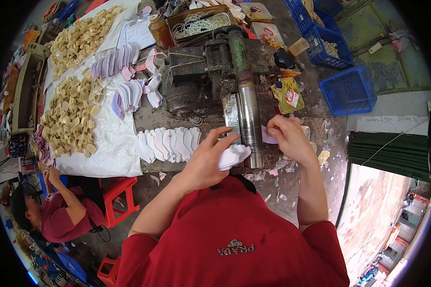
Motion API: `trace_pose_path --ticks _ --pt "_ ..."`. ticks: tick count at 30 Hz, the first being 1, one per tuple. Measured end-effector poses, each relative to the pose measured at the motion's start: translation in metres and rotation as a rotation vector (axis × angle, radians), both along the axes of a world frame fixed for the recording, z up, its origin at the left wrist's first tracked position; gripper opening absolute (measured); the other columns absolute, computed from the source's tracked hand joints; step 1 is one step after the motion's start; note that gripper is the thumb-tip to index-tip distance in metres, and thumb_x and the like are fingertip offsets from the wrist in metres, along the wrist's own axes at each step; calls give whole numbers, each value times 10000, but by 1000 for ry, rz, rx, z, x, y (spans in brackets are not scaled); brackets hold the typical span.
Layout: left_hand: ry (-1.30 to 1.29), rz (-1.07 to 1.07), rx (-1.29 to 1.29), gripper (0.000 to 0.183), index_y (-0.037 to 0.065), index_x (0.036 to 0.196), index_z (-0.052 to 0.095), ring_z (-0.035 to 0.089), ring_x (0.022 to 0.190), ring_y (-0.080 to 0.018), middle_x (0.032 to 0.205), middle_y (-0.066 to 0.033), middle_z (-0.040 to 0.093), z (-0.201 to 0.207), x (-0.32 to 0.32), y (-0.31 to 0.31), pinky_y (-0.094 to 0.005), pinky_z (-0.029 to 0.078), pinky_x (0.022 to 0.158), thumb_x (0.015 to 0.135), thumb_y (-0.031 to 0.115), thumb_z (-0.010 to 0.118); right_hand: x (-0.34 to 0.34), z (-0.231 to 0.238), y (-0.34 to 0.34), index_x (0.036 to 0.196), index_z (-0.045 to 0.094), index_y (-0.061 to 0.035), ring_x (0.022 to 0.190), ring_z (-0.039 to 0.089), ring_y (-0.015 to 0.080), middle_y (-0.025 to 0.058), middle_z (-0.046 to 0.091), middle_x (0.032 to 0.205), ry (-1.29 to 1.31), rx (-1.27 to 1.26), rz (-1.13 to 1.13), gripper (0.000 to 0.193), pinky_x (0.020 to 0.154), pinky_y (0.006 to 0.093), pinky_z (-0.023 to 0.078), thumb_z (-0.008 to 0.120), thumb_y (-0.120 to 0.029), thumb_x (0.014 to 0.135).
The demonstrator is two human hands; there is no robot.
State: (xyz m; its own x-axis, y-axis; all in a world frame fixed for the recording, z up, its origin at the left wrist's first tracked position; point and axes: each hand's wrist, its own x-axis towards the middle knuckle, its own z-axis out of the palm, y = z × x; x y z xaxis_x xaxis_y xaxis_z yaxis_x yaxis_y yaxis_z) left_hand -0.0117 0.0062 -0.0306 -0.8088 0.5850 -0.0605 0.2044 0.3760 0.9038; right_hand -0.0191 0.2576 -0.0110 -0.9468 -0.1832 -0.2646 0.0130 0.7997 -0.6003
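My left hand [207,160] is closed round a small stack of white curved fabric-like pieces [233,158], just left of the end of a shiny metal cylinder [250,122]. The cylinder juts toward me from a dark, worn machine [191,76]. On its right side my right hand [290,137] pinches a pale lilac piece [268,136], whose inner edge lies close against the cylinder; whether it touches, I cannot tell. Left of my left hand, a row of similar white and pale pink pieces [170,143] lies overlapped along the bench.
Heaps of beige shoe-heel-like blocks [69,117] cover a white sheet [119,162] at left. A person [64,210] sits beyond it by a red stool [119,198]. Blue crates [348,91], a yellow container [288,95] and a brown bottle [160,32] stand around the machine.
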Motion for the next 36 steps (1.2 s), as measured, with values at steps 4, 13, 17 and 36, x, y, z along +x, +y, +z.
trace_pose_path --ticks 4,13,17,36 --pt "71 88 -76 638 54 1237 487 537 1069 -358 1301 -141 412 -2 6 3 -408 471 888 624 -8 657 -4 -12 -13 850 581 -66 806 567 254 68 595 845 428 121 13 70 797 383 350 615 -92 795" --pt "164 534 -223 518 5 1116 563 552 1080 -326 1200 -132 533 -56 -2 -123 -373 449 932 607 -18 655 6 -21 -8 954 596 -3 753 562 144 66 606 812 314 -250 -367 164 708 278 450 630 -137 865" --pt "233 415 -672 534 34 1131 577 567 1051 -298 1235 -118 521 -91 12 -186 -382 450 872 607 10 679 3 -17 -15 957 593 -4 764 557 131 54 602 818 306 -228 -332 172 712 271 448 628 -152 876" --pt "-532 530 1019 612 -14 1288 420 607 1019 -221 1173 -147 594 10 12 -32 -352 502 869 750 43 707 19 3 -141 944 590 -67 973 457 289 96 527 1046 560 -428 0 201 863 403 354 686 -91 769"
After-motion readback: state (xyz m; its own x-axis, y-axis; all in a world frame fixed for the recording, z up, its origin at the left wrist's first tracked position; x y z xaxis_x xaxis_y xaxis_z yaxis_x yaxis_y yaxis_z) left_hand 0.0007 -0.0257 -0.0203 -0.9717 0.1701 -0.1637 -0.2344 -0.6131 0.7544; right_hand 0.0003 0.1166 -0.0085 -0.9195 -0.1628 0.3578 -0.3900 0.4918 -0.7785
